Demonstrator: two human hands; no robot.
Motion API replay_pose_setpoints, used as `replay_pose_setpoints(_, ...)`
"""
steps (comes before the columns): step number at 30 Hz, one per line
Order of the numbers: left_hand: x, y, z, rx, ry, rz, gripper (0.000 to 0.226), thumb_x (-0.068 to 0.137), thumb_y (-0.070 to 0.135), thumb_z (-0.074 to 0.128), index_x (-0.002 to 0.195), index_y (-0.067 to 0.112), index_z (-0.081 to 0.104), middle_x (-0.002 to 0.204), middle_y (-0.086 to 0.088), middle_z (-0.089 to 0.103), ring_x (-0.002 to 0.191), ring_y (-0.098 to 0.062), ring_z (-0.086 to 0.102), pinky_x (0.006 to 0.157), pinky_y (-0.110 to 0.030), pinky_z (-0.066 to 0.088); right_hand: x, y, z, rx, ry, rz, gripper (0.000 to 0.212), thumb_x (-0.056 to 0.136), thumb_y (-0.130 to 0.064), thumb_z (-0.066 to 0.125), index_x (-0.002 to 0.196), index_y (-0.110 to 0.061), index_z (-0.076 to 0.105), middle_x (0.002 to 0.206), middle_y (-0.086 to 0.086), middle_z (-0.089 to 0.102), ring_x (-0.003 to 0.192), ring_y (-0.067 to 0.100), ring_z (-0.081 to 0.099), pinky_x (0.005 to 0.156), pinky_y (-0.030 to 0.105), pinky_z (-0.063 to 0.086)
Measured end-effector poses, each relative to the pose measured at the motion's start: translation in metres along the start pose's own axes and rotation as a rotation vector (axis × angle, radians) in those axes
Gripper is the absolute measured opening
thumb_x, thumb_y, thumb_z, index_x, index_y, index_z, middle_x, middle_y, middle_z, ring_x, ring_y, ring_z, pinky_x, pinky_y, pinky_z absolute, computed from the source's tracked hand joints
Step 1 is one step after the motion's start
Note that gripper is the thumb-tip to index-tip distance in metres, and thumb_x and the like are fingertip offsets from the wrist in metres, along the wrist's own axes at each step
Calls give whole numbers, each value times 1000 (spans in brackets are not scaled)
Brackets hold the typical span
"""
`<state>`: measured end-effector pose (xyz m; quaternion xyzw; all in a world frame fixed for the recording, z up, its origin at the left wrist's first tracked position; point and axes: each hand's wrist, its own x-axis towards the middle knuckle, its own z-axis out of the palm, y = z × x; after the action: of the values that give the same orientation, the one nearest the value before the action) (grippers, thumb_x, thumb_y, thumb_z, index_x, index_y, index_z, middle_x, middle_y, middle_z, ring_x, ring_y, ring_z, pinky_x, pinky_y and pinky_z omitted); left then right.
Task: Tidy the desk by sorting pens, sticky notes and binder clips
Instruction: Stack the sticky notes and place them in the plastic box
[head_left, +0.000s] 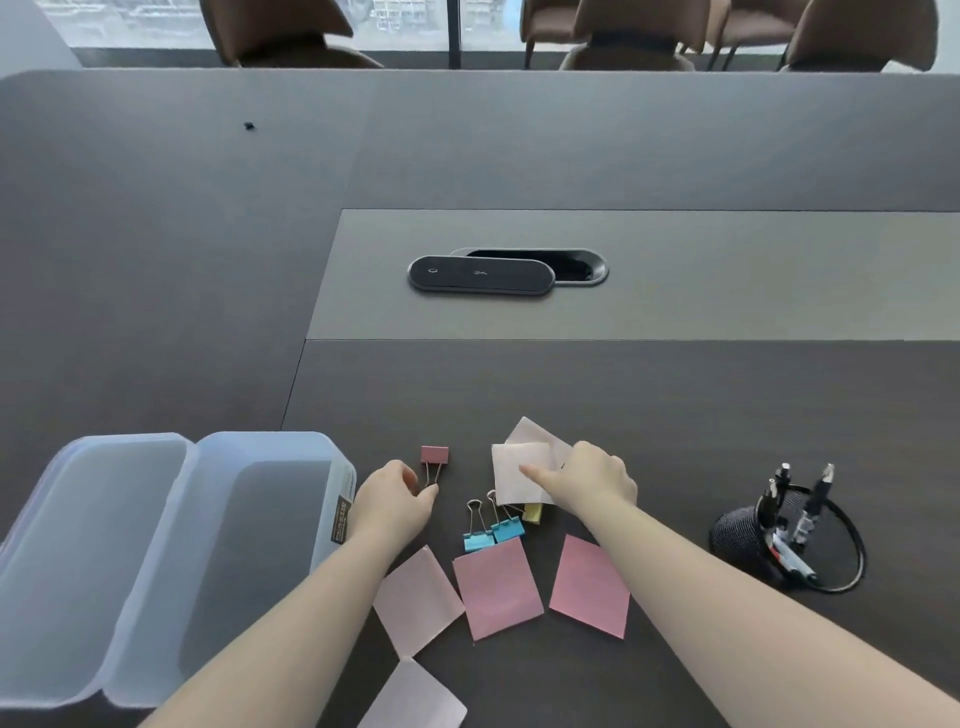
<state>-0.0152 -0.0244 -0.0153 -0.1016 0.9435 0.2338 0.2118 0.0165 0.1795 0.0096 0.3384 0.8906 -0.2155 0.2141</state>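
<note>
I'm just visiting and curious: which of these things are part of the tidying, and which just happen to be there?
Part of the job: pink clip, blue clips, yellow clip, sticky notes, pens, pen cup, clear box, left hand, right hand.

Just there: black puck, cable port, chairs.

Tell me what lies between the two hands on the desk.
In the head view, between the left hand and right hand lie two blue binder clips; the pink clip sits by the left fingertips.
</note>
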Motion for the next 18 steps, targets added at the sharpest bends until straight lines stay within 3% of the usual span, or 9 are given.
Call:
replay_pose_setpoints(6, 2, 14, -3, -41, 50, 4, 24, 85, 38, 62, 86, 16, 51, 106, -6, 66, 101, -26, 60, 76, -30, 44, 1, -3, 15, 87, -40, 115, 44, 72, -45, 66, 106, -18, 62, 110, 2, 66, 113, 28, 54, 95, 36, 44)
replay_pose_setpoints(10, 3, 15, -5, -33, 40, -1, 21, 87, 35, 60, 84, 16, 52, 105, -7, 66, 98, -27, 59, 73, -28, 41, 6, 3, 16, 262, 41, 71, 20, 78, -37, 61, 83, -17, 61, 102, 7, 69, 107, 33, 57, 82, 34, 46)
replay_pose_setpoints(11, 2, 13, -7, -32, 33, -4, 20, 87, 34, 60, 84, 15, 52, 105, -7, 65, 96, -26, 59, 72, -28, 41, 7, 4, 14, 305, 62, 58, 16, 81, -35, 60, 84, -19, 61, 102, 8, 69, 109, 33, 55, 81, 35, 47)
replay_pose_setpoints(14, -1, 7, -10, -24, 13, -26, 16, 87, 31, 59, 85, 16, 52, 106, -7, 65, 87, -22, 52, 72, -28, 41, 14, 6, 11, 387, 121, 52, 25, 83, -30, 56, 102, -16, 66, 107, 10, 67, 113, 33, 49, 84, 37, 49)
replay_pose_setpoints(18, -10, -2, -13, 28, -16, -47, 18, 85, 34, 61, 89, 18, 54, 108, -3, 65, 94, -23, 58, 77, -30, 47, 22, -1, 13, 470, 214, 125, 30, 85, -30, 54, 100, -7, 67, 114, 16, 58, 114, 35, 42, 88, 37, 46)
